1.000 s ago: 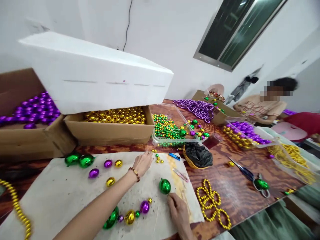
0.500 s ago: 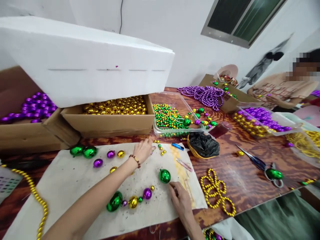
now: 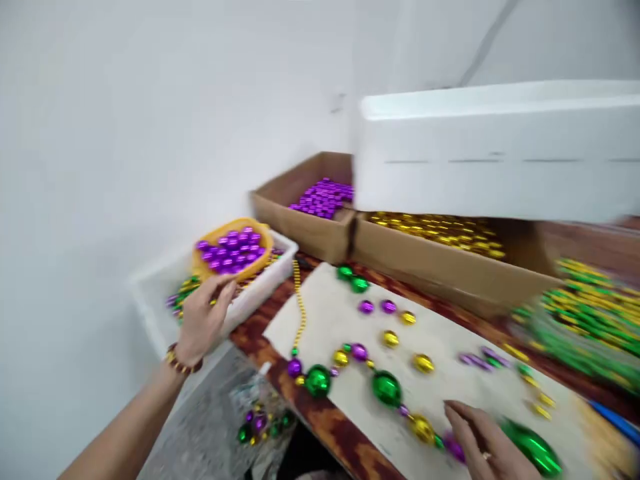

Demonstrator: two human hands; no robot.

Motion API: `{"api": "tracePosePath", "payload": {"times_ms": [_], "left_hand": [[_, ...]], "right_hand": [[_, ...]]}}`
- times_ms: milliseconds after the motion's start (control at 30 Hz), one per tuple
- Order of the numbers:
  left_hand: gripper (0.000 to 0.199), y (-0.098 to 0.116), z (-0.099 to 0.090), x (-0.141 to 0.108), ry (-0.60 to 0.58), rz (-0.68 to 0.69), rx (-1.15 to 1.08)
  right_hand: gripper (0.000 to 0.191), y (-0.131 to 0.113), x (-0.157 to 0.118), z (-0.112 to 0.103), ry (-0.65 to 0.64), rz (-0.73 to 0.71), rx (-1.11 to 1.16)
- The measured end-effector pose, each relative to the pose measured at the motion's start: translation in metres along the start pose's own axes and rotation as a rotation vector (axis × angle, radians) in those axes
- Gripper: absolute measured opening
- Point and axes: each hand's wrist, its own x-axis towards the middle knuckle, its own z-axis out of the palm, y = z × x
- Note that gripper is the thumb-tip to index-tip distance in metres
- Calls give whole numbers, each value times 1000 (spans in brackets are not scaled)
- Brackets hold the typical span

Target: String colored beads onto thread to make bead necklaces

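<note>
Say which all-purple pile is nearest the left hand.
The pile in the yellow basket, just beyond the left hand; the boxed pile lies farther.

no legible text or numbers anywhere

A mat [image 3: 325,293] lies on the table [image 3: 255,323], bearing balls [image 3: 391,339], with a strand [image 3: 387,389] along its front. Left of the mat: a bin [image 3: 265,287] (carrying a basket [image 3: 269,241]). Behind the mat: boxes [image 3: 450,268] and, rightmost, a tub [image 3: 565,343].

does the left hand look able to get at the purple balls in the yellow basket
Probably yes: the left hand is just by the near side of the yellow basket, whose open top leaves the purple balls uncovered.
</note>
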Motion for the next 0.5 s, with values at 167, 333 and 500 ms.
{"api": "tracePosePath", "payload": {"times_ms": [167,333,500], "left_hand": [[30,-89,-76,17,-181,-244,268],[24,-125,-68,23,-487,-269,420],[17,-145,-48,35,-604,-361,445]], "right_hand": [[26,-171,73,80,-467,-630,309],[24,-310,116,145,-616,-965,57],[14,-368,148,219,-661,-1005,-255]]}}
